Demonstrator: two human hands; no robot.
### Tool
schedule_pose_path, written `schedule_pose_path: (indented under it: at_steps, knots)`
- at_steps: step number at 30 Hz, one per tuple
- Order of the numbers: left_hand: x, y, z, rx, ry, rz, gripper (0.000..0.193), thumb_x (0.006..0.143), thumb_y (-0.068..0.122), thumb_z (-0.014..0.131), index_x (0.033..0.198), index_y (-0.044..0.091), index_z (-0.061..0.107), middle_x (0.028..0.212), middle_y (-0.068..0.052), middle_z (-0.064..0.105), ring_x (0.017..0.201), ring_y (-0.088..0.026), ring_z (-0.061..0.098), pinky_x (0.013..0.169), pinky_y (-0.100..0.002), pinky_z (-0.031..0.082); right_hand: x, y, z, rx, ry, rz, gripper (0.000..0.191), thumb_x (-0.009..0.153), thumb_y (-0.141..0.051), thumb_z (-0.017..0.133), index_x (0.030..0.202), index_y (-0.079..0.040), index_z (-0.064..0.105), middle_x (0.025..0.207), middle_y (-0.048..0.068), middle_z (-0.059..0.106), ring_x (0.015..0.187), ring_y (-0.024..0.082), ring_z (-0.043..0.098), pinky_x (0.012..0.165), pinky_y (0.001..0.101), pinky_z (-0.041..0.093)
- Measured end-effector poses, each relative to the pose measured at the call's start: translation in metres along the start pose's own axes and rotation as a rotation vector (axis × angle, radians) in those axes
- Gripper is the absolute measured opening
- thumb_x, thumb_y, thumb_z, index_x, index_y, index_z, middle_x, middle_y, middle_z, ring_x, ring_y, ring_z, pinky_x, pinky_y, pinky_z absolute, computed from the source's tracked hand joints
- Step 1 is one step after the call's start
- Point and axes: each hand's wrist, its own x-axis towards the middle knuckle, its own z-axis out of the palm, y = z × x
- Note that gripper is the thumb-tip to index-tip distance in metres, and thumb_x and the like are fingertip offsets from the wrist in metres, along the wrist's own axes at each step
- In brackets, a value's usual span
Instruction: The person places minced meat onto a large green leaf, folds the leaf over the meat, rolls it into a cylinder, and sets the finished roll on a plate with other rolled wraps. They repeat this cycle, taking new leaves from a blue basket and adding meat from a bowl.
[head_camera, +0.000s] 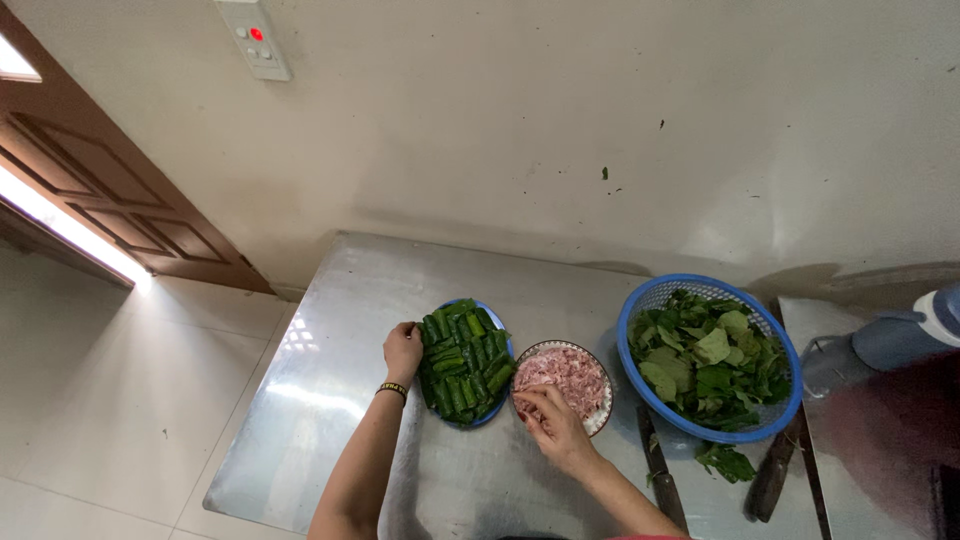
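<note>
Left grip (402, 347) on one plate (500, 404), one bowl (602, 412), one basket (632, 310)

On the table (330, 400), a plate (497, 322) of rolls (462, 365) lies left of a bowl (603, 400) of meat (565, 375), with a basket (640, 300) of leaves (712, 362) to the right. The left hand (402, 350) touches the plate's left edge and the right hand (552, 420) rests at the bowl's near rim. Two knives (660, 475) lie before the basket.

The desk (330, 380) is brushed sheet metal, dully glossy (light glares off it). The blue basket (640, 300) looks like perforated plastic; the door (110, 190) is wood.
</note>
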Motion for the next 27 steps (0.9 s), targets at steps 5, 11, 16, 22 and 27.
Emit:
schedule_pose_path:
  at_steps: [5,11,16,22,27]
  knots:
    - [-0.002,0.006,0.006,-0.128,-0.08,0.101,0.04,0.104,0.027,0.051,0.14,0.013,0.059,0.122,-0.016,0.071,0.106,-0.033,0.07,0.091,-0.043,0.054,-0.001,0.0,-0.002,0.017,-0.005,0.029,0.036,0.097,-0.012,0.06,0.133,-0.01,0.061,0.13,0.007,0.055,0.105,0.02,0.067,0.082,0.0326,0.063]
    - [-0.006,0.005,0.013,0.033,-0.068,0.309,0.038,0.104,0.025,0.05,0.138,0.013,0.063,0.128,-0.017,0.069,0.109,-0.037,0.068,0.093,-0.046,0.054,-0.004,-0.003,0.001,0.028,0.03,-0.005,0.036,0.096,-0.01,0.063,0.131,-0.009,0.061,0.13,0.009,0.053,0.112,0.021,0.064,0.087,0.0344,0.059]
    - [-0.001,-0.001,0.013,0.046,-0.135,0.245,0.047,0.104,0.026,0.049,0.149,0.013,0.053,0.134,-0.02,0.062,0.116,-0.039,0.063,0.098,-0.046,0.05,-0.006,-0.007,-0.008,0.011,0.096,-0.023,0.036,0.093,-0.006,0.064,0.129,-0.009,0.064,0.128,0.009,0.056,0.11,0.024,0.064,0.085,0.0366,0.058]
    - [-0.004,0.001,0.01,0.08,0.102,0.417,0.052,0.101,0.029,0.062,0.147,0.006,0.054,0.145,-0.025,0.047,0.133,-0.042,0.048,0.108,-0.048,0.043,0.002,0.016,-0.09,-0.088,0.458,-0.107,0.027,0.096,-0.004,0.06,0.122,-0.01,0.065,0.121,0.009,0.061,0.106,0.022,0.065,0.088,0.0352,0.055]
    - [-0.024,0.012,0.011,-0.14,0.044,0.46,0.044,0.101,0.022,0.061,0.143,0.008,0.058,0.144,-0.021,0.05,0.132,-0.038,0.052,0.108,-0.045,0.044,0.006,0.044,-0.2,-0.763,0.47,0.184,0.037,0.091,-0.001,0.058,0.124,-0.015,0.067,0.124,0.012,0.06,0.117,0.033,0.057,0.101,0.044,0.049]
